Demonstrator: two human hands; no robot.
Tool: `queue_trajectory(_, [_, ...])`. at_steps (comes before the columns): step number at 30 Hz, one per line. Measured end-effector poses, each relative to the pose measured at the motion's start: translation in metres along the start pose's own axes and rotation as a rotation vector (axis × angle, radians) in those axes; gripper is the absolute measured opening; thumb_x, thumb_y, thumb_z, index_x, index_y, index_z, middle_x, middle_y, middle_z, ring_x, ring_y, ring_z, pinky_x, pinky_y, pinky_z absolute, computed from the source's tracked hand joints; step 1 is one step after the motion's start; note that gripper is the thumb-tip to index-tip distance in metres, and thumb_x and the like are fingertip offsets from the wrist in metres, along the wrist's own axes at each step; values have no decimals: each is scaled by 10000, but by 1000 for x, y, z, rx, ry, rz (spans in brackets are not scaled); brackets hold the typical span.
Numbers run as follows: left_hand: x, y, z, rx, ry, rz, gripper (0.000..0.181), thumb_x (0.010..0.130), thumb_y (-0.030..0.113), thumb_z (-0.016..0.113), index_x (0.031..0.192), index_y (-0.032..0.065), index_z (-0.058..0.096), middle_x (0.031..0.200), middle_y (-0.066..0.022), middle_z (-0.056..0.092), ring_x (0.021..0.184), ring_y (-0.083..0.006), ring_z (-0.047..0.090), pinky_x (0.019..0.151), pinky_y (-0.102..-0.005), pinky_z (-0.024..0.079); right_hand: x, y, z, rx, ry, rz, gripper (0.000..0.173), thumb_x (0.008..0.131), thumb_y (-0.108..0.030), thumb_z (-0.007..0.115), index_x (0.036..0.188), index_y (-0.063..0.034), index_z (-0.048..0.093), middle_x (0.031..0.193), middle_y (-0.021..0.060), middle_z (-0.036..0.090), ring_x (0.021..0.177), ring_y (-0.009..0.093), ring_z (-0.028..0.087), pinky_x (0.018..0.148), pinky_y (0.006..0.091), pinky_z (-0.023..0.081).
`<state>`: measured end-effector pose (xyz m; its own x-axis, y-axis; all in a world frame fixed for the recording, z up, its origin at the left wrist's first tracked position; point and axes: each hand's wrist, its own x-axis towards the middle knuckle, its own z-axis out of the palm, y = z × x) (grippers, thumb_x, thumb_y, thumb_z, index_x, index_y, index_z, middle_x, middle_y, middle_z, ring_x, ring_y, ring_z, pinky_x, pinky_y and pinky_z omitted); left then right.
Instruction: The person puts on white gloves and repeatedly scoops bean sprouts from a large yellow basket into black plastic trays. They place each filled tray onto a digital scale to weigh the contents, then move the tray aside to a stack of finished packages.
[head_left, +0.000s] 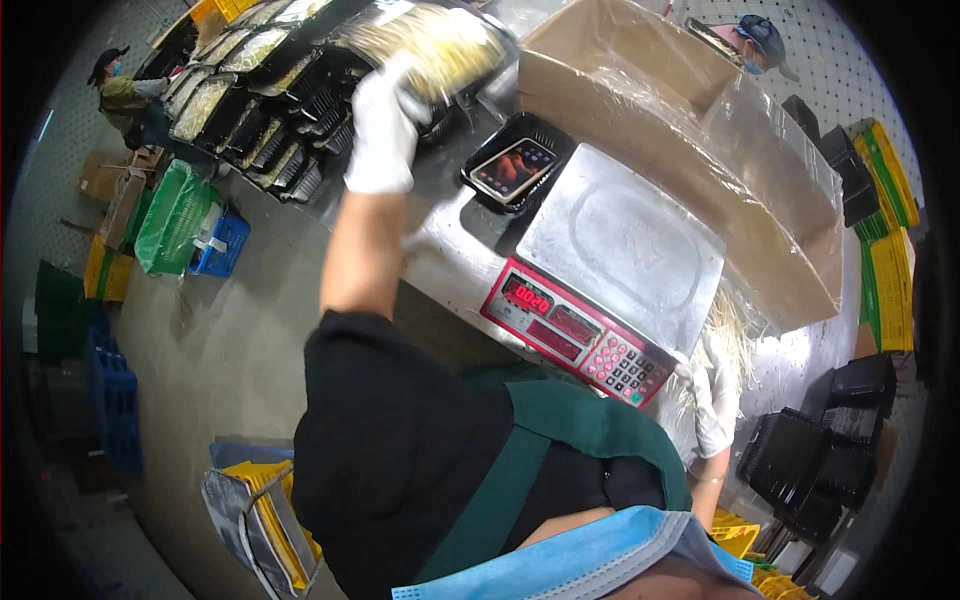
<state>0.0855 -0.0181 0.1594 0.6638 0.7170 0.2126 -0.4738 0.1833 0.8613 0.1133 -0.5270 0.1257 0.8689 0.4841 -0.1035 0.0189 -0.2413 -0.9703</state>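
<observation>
My left hand (386, 127), in a white glove, grips the near edge of a black plastic tray of pale bean sprouts (431, 49) at the top; hand and tray are blurred. Beside the right edge of the scale, my gloved right hand (712, 397) touches a loose heap of sprouts (727, 330); whether its fingers hold any is unclear. The digital scale (622, 232) has a bare metal plate and a lit red display. Left of it, a smartphone (514, 172) lies in a black plastic tray (559, 139).
Filled black trays (262, 127) are stacked at the upper left. A large plastic-lined cardboard box (660, 142) stands behind the scale. Empty black trays (795, 457) are piled at the right. Two co-workers (124, 101) (761, 45) stand beyond the metal table. Baskets (176, 217) sit on the floor.
</observation>
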Motion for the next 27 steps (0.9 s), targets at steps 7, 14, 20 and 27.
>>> queue_trajectory(7, [126,31,-27,171,411,-27,280,829,364,691,748,138,548,559,3,452,441,-132,452,409,-252,331,-15,26,-1,-82,112,7,507,942,-92,533,1406,9,357,1338,124,486,1071,165,553,919,285,445])
queue_trajectory(14, [-53,-58,55,288,-353,-7,338,960,215,506,1205,-15,541,1098,-132,610,963,-200,625,827,-304,490,-91,33,-6,-615,379,137,368,899,-216,599,1208,-19,572,1064,195,643,993,283,631,856,347,494])
queue_trajectory(20, [-177,-81,104,287,-1072,-441,383,944,104,481,1251,-123,451,1218,-250,550,1041,-304,604,936,-377,451,-142,57,6,-594,353,-20,426,917,-373,535,1251,-108,539,1060,140,640,949,324,616,812,392,506])
queue_trajectory(27, [-325,-98,186,146,-1455,-839,408,918,116,509,1259,-101,450,1189,-239,570,994,-294,624,913,-390,468,-299,75,-7,-536,595,263,504,894,-369,500,1319,-96,492,1031,167,643,907,352,612,796,427,485])
